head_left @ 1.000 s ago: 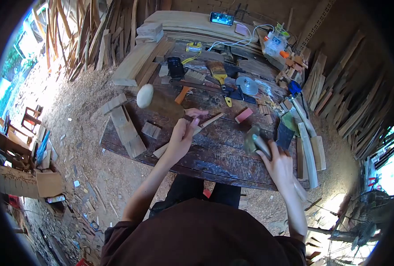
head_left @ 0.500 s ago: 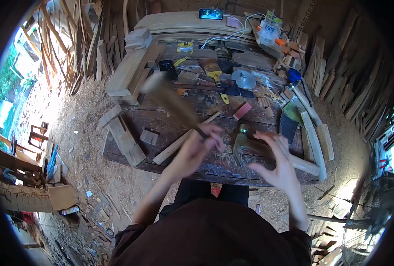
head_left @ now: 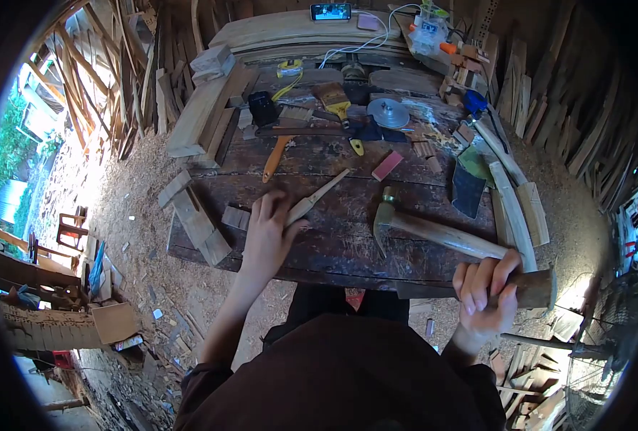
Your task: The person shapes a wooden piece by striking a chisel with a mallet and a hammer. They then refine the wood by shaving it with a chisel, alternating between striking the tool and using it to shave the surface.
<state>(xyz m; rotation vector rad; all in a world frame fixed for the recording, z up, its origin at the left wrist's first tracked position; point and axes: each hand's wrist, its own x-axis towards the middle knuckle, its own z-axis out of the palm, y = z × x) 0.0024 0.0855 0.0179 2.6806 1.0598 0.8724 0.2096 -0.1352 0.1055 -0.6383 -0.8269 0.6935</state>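
The mallet (head_left: 539, 287) has been leaving the left hand (head_left: 267, 233), which was swinging it over the desk (head_left: 333, 248) a moment ago. The right hand (head_left: 484, 291) is now closing tight around it just off the near right corner, thick end pointing right. That hand has let go of the hammer (head_left: 434, 233), which is lying flat by the near edge with its head toward the middle, so the striking tool is changing sides.

The left hand is lying flat with fingers spread, pinning the near end of the strip (head_left: 320, 194) near the near left corner. A small block (head_left: 236, 216) is sitting just beside it.

Bare boards are staying free between left hand and hammer. Slats (head_left: 514, 208) are crowding the right edge, and tools are crowding the far edge.
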